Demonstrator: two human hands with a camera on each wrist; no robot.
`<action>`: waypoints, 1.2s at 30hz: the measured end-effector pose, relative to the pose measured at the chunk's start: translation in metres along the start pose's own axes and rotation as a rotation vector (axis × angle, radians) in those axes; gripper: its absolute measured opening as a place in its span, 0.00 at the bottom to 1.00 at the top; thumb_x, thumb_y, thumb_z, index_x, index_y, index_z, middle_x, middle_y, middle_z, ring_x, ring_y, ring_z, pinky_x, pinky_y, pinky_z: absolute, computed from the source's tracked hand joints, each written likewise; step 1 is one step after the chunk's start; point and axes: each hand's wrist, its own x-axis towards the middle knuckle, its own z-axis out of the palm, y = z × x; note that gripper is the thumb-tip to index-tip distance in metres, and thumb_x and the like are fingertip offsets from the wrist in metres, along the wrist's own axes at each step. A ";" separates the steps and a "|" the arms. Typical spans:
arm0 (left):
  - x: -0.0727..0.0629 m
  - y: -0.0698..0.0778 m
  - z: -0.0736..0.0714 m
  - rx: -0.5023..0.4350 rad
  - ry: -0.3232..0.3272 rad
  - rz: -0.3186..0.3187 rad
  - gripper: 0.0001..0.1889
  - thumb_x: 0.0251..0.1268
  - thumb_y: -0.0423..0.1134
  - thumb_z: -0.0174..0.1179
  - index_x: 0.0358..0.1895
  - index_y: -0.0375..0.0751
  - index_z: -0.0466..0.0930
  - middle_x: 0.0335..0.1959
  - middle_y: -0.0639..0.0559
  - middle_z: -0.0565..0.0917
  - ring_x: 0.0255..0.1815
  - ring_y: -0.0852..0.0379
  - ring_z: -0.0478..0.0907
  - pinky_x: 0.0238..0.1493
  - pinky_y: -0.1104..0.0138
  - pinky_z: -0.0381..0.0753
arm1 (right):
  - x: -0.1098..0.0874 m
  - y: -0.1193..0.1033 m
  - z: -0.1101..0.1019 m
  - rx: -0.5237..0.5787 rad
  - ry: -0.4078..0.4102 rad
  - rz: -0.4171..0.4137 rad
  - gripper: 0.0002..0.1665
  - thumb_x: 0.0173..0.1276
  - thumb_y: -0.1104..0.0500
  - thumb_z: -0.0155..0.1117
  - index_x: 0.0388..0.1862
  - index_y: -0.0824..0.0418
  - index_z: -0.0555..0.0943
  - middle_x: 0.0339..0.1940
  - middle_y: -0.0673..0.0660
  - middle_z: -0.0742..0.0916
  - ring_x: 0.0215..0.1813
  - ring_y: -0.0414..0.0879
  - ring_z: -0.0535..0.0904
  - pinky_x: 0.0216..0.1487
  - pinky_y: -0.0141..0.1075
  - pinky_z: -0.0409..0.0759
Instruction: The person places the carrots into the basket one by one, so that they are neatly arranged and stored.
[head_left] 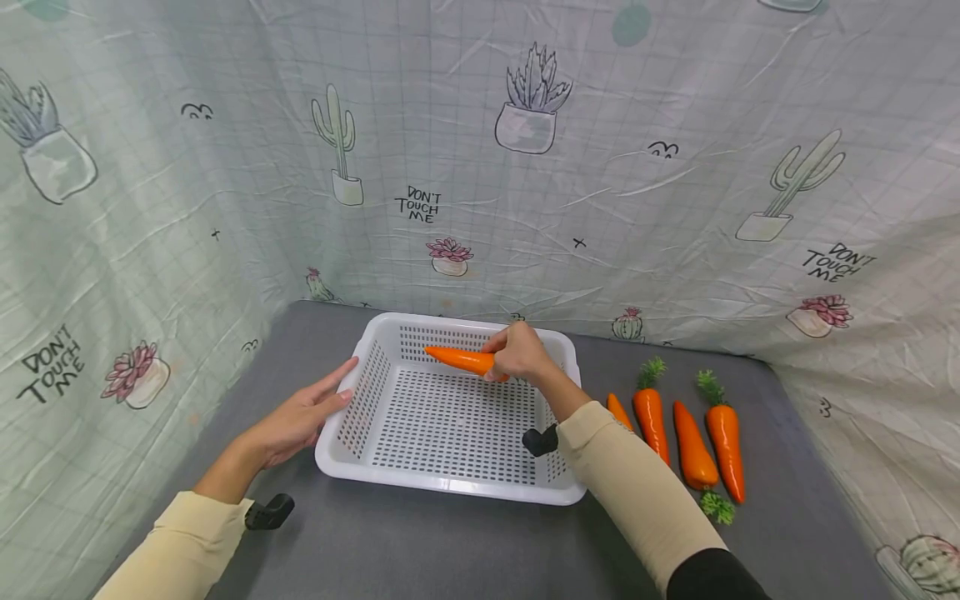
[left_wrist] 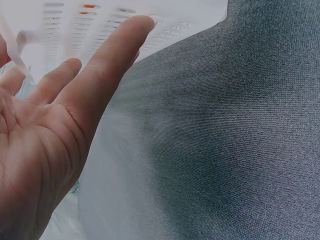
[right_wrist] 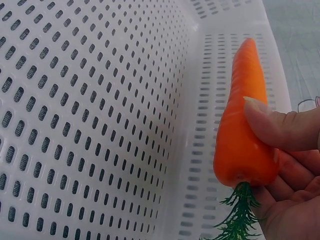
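A white perforated plastic basket (head_left: 450, 450) stands on the grey cloth. My right hand (head_left: 519, 354) grips an orange carrot (head_left: 457, 358) near its thick end, inside the basket by the far wall. In the right wrist view the thumb lies across the carrot (right_wrist: 245, 115), and its green leafy top (right_wrist: 237, 215) hangs below the palm. The tip points left in the head view. At the basket's left side is my left hand (head_left: 300, 417), its fingers extended along the rim. The left wrist view shows those straight fingers (left_wrist: 107, 65) against the outer wall.
To the right of the basket lie several more carrots (head_left: 724, 442), some with green tops; my right forearm partly covers them. Behind and at the sides hangs a pale curtain (head_left: 465, 150) printed with potted cacti. The grey cloth (head_left: 420, 542) spreads in front.
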 end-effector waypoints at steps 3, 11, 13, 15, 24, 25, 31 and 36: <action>0.000 0.000 0.000 -0.001 -0.001 0.002 0.39 0.84 0.51 0.51 0.86 0.71 0.37 0.85 0.34 0.52 0.71 0.36 0.73 0.54 0.46 0.85 | 0.001 0.000 0.001 -0.003 0.003 0.005 0.23 0.48 0.76 0.80 0.45 0.64 0.92 0.47 0.61 0.92 0.45 0.53 0.85 0.41 0.39 0.88; -0.001 0.001 0.000 -0.014 -0.015 0.006 0.39 0.84 0.51 0.50 0.85 0.71 0.37 0.85 0.34 0.51 0.71 0.37 0.73 0.54 0.47 0.85 | 0.003 -0.001 0.005 -0.020 0.003 0.027 0.21 0.49 0.75 0.80 0.44 0.64 0.92 0.47 0.61 0.92 0.44 0.53 0.85 0.40 0.39 0.88; -0.001 0.001 0.000 -0.016 -0.018 0.008 0.39 0.84 0.51 0.50 0.86 0.71 0.36 0.84 0.34 0.52 0.70 0.38 0.74 0.54 0.47 0.85 | 0.003 -0.001 0.005 -0.026 0.004 0.029 0.21 0.49 0.75 0.80 0.44 0.64 0.92 0.47 0.62 0.92 0.44 0.54 0.85 0.39 0.39 0.88; -0.001 0.001 0.000 -0.014 -0.018 0.008 0.39 0.85 0.51 0.50 0.86 0.71 0.36 0.84 0.33 0.52 0.70 0.38 0.75 0.54 0.47 0.85 | 0.003 0.000 0.006 -0.034 0.008 0.030 0.21 0.49 0.75 0.81 0.44 0.63 0.92 0.47 0.61 0.92 0.44 0.53 0.85 0.40 0.40 0.88; 0.000 0.001 0.001 0.001 -0.010 0.007 0.39 0.84 0.52 0.50 0.86 0.71 0.37 0.84 0.33 0.53 0.69 0.38 0.76 0.54 0.47 0.85 | 0.004 0.002 0.010 -0.060 0.008 0.012 0.23 0.45 0.75 0.83 0.43 0.63 0.92 0.44 0.60 0.92 0.43 0.53 0.85 0.41 0.39 0.88; 0.000 0.001 0.001 0.001 -0.008 0.006 0.39 0.84 0.52 0.51 0.86 0.71 0.37 0.84 0.33 0.53 0.69 0.38 0.76 0.53 0.47 0.85 | 0.004 0.002 0.010 -0.062 0.005 0.009 0.23 0.45 0.75 0.84 0.43 0.63 0.92 0.44 0.60 0.92 0.43 0.52 0.85 0.41 0.39 0.88; -0.001 0.000 0.001 -0.004 -0.010 0.014 0.39 0.84 0.51 0.50 0.86 0.70 0.37 0.84 0.33 0.54 0.69 0.39 0.76 0.54 0.47 0.85 | 0.004 0.002 0.011 -0.086 -0.006 -0.022 0.24 0.44 0.73 0.85 0.43 0.63 0.92 0.43 0.59 0.93 0.41 0.52 0.86 0.37 0.37 0.88; -0.001 0.000 0.001 0.003 -0.006 0.017 0.38 0.84 0.52 0.50 0.86 0.71 0.37 0.84 0.33 0.54 0.69 0.38 0.75 0.53 0.47 0.85 | 0.003 0.001 0.013 -0.133 -0.012 -0.050 0.23 0.44 0.70 0.87 0.43 0.61 0.92 0.43 0.58 0.93 0.41 0.51 0.85 0.38 0.37 0.87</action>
